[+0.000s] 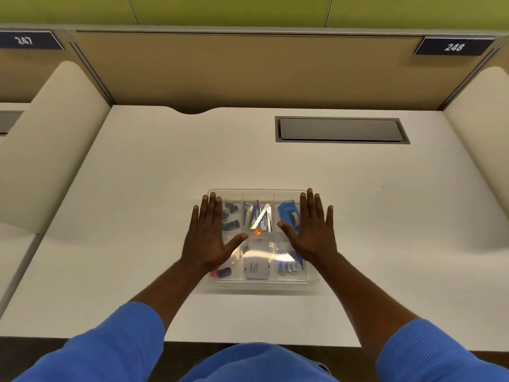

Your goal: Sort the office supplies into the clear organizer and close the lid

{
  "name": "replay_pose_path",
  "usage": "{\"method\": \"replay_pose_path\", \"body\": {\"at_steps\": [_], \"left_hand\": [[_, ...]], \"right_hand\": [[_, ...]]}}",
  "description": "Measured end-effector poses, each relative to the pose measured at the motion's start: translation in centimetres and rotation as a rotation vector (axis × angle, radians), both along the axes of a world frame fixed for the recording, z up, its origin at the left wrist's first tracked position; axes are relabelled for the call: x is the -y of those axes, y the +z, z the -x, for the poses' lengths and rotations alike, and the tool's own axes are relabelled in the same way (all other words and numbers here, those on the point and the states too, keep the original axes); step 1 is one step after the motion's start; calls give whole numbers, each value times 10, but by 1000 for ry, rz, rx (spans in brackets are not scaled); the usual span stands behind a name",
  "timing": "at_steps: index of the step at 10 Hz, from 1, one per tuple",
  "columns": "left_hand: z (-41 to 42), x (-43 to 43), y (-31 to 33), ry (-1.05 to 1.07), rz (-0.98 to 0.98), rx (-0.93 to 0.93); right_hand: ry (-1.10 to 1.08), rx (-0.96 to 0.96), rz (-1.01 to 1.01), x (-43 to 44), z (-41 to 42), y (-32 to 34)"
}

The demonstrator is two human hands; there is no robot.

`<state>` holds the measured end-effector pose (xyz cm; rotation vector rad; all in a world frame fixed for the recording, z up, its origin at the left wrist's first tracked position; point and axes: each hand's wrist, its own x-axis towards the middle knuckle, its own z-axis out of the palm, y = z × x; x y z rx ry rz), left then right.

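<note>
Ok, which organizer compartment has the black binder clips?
The far-left compartment, by the left hand: black binder clips. The far-middle holds pens, the far-right a blue tool.

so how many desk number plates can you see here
2: plate 247 at the upper left edge, plate 248 at the upper right. Others may lie outside the frame.

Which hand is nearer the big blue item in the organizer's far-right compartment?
Right. The right hand lies flat over that compartment, its thumb overlapping the blue item. The left hand lies flat over the left side of the organizer, a compartment away.
</note>
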<state>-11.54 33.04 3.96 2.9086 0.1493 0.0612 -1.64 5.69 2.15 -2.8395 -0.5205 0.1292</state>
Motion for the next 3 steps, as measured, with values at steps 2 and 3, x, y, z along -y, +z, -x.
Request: {"method": "replay_pose_path", "body": {"at_steps": [2, 3], "left_hand": [[-19, -7, 4, -77, -29, 27], [-41, -16, 26, -92, -55, 101]], "right_hand": [[0, 13, -2, 3, 2, 9], [16, 128, -78, -4, -15, 32]]}}
